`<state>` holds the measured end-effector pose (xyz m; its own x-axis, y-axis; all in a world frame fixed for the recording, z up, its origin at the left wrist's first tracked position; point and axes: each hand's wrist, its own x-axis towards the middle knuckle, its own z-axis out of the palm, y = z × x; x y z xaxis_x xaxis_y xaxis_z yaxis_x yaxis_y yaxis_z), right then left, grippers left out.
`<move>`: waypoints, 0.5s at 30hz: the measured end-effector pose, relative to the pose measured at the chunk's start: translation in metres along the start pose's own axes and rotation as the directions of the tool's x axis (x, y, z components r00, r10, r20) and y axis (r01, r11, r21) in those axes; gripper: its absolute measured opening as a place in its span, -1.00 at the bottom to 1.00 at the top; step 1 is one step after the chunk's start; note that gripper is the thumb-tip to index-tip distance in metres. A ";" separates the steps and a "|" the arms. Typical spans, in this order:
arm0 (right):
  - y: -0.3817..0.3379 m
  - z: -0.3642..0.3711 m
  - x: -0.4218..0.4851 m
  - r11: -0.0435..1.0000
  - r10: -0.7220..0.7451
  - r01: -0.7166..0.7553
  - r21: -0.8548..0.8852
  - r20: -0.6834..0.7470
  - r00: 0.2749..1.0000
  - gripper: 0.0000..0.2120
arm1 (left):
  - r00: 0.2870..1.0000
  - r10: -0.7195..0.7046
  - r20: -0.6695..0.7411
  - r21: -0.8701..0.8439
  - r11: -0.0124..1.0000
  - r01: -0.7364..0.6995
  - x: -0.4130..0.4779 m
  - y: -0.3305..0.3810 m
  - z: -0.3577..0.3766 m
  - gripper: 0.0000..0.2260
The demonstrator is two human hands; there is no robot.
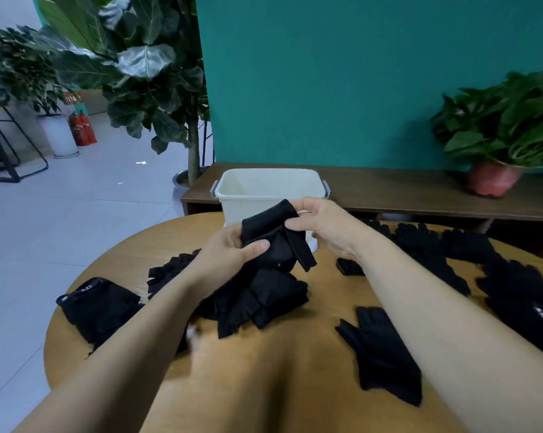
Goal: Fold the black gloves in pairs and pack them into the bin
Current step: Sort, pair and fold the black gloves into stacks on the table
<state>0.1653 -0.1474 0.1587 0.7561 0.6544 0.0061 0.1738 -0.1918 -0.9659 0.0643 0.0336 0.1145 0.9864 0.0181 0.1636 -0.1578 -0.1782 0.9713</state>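
Tightly, hands (229, 254) (326, 226) round folded gloves (273, 232)

A teal wall (357, 73) rises behind a low dark bench (389, 189) carrying a potted plant (507, 120) (pinkish pot). The pale tiled floor (76, 220) shines softly; two red fire extinguishers (83, 129) stand at left.
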 end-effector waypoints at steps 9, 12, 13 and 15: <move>0.037 -0.045 -0.068 0.977 0.118 -0.142 -0.162 -0.149 0.982 -0.87 | 0.993 -0.087 0.084 0.178 0.982 0.071 -0.007 -0.004 0.068 -0.73; 0.046 -0.054 -0.078 0.978 0.136 -0.162 -0.135 -0.185 0.973 -0.84 | 0.993 -0.108 -0.040 0.259 0.959 0.115 -0.007 -0.001 0.077 -0.51; 0.049 -0.056 -0.081 0.979 0.141 -0.165 -0.117 -0.193 0.971 -0.84 | 0.991 -0.106 -0.082 0.264 0.957 0.124 -0.006 0.000 0.079 -0.47; 0.052 -0.060 -0.086 0.981 0.146 -0.168 -0.092 -0.210 0.967 -0.85 | 0.988 -0.104 -0.112 0.249 0.960 0.130 -0.006 0.002 0.083 -0.52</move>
<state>0.1470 -0.2574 0.1230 0.8887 0.4513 -0.0811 0.1014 -0.3659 -0.9251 0.0625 -0.0488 0.1008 0.9859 0.1470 0.0797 -0.0119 -0.4136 0.9104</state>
